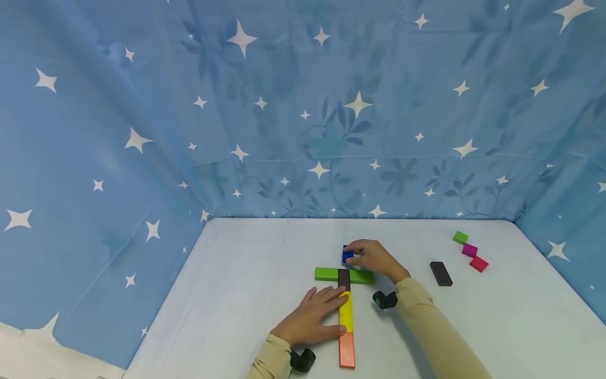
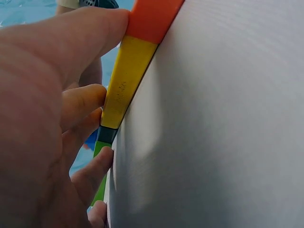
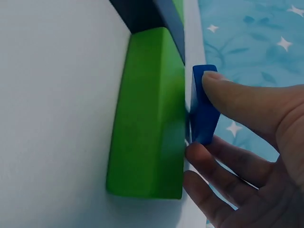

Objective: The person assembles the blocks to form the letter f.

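Observation:
My right hand [image 1: 376,259] pinches a small blue block [image 1: 347,255] between thumb and fingers, just beyond the row of blocks. Two green blocks [image 1: 326,273] flank a dark block [image 1: 344,280], one to each side. Below the dark block lies a yellow block [image 1: 346,316], then an orange block [image 1: 346,350], all end to end. My left hand [image 1: 314,318] rests with spread fingers along the left side of this column. In the left wrist view, its thumb touches the orange block [image 2: 152,21] and a finger meets the yellow block [image 2: 124,80].
On the right of the white table [image 1: 227,295] lies a dark block [image 1: 441,273]. Farther right sit a small green block [image 1: 460,237], a magenta block [image 1: 470,250] and a red block [image 1: 479,263]. A blue starry curtain [image 1: 303,131] surrounds the table's back and sides.

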A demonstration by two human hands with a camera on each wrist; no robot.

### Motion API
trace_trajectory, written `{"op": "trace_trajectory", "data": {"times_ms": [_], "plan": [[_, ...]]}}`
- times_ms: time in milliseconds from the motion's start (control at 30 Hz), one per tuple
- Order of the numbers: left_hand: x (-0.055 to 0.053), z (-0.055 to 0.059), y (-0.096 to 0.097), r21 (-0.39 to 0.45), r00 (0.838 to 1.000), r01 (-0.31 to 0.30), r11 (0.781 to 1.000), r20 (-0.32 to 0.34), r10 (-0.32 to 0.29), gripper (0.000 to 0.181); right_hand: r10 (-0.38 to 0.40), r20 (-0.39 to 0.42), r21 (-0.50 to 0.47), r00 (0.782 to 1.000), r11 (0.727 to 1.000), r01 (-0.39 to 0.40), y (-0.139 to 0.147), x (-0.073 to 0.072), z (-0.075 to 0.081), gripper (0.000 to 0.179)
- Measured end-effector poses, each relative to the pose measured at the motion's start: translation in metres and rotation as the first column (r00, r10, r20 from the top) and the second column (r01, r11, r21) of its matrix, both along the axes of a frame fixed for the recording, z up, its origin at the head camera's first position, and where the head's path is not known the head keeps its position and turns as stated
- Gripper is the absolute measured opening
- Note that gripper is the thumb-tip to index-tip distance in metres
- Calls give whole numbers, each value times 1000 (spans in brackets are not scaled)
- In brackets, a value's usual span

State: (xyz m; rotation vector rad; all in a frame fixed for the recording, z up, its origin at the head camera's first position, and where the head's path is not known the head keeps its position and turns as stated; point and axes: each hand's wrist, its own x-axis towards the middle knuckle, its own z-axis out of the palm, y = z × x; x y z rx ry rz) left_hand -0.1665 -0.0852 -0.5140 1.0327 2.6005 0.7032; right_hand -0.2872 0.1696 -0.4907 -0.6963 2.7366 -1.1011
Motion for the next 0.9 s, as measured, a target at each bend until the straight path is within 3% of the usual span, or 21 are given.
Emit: {"op": "trace_trajectory", "data": {"times_ms": [367, 733, 900], "plan": [[0, -1, 0, 6, 1000, 2, 1000, -27, -2, 71, 37, 7, 93, 999, 995, -38, -10, 3, 4, 28], [-1, -4, 0, 12, 1000, 3, 1000, -18, -3, 71, 71, -22, 122, 997, 990, -68, -11, 7, 4, 27], [-1, -5, 1, 11, 1000, -2, 1000, -8, 2, 72, 71, -34, 92, 997, 993, -68, -9, 8, 0, 27]]}}
